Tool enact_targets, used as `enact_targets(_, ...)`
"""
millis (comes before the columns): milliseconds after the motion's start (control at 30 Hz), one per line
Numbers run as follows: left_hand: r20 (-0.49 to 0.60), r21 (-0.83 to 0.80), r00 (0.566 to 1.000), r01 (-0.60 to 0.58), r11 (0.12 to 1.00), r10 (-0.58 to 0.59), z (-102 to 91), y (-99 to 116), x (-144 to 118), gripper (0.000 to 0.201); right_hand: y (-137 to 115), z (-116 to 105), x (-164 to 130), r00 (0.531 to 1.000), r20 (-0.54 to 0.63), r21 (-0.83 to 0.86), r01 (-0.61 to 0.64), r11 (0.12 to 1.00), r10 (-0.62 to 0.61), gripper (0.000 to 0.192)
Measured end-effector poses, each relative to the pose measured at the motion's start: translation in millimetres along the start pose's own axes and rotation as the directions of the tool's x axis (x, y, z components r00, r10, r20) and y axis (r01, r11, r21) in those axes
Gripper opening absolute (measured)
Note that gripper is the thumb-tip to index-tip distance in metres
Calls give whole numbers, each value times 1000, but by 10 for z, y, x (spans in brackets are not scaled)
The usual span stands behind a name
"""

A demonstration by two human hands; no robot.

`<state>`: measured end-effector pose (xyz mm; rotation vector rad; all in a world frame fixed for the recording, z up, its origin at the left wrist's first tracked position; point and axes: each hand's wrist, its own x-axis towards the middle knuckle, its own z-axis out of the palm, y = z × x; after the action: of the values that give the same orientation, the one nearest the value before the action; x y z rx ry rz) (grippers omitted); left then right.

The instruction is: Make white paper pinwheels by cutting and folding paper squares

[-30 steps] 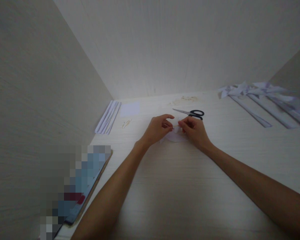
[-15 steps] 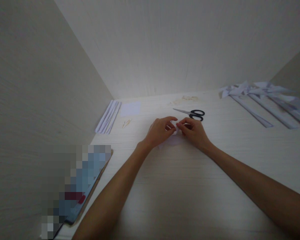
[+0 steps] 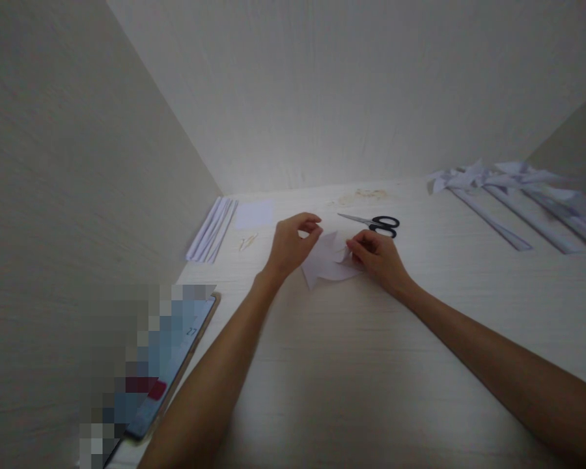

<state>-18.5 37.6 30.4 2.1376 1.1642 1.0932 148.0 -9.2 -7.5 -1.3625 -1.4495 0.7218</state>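
Observation:
A white sheet of paper (image 3: pixel 323 266) with loose, pointed flaps lies on the table between my hands, one flap curled up toward the right. My right hand (image 3: pixel 379 259) pinches that raised flap between thumb and fingertips. Just left of the paper, my left hand (image 3: pixel 293 242) hovers with curved fingers apart and nothing visible in them. Behind my right hand lie black-handled scissors (image 3: pixel 377 222), their blades pointing left.
Rolled paper sticks (image 3: pixel 211 229) and a flat white square (image 3: pixel 254 213) lie at the left, near small pale sticks (image 3: pixel 248 242). Finished paper pinwheels (image 3: pixel 498 185) are at the far right. A phone (image 3: pixel 176 365) rests at the lower left; small pale bits (image 3: pixel 366 195) lie behind the scissors.
My left hand has moved left, away from the right hand, uncovering more of the paper. My right hand stays nearly in place, pinching the flap.

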Motion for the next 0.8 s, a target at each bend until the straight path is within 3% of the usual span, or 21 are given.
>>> enact_targets(100, -13, 159, 999, -38, 987, 40, -23, -81, 10, 20, -7, 2, -4, 1000, 7, 12, 1, 1000, -1, 20)
enact_targets(200, 121, 226, 990, -100, 969, 74, 9, -142, -12, 29, -20, -1, -7, 999, 39, 48, -1, 999, -1, 19)
enact_targets(367, 264, 188, 964, -89, 978, 37, 58, -181, -35, 33, -29, -5, -12, 993, 117, 109, 2, 994, -15, 19)
enact_targets(467, 256, 170, 966, -63, 983, 18, 55, -179, -25, 33, -28, -9, -12, 992, 121, 120, 7, 993, -21, 19)
enact_targets(600, 260, 121, 965, -74, 990, 40, 36, -147, -5, 16, -23, -16, -3, 994, 104, 141, -37, 989, 23, 20)
enact_targets(800, 277, -18, 960, -31, 999, 34, -5, -62, 7, 13, 28, -25, 27, 993, 58, 329, -117, 937, 104, 20)
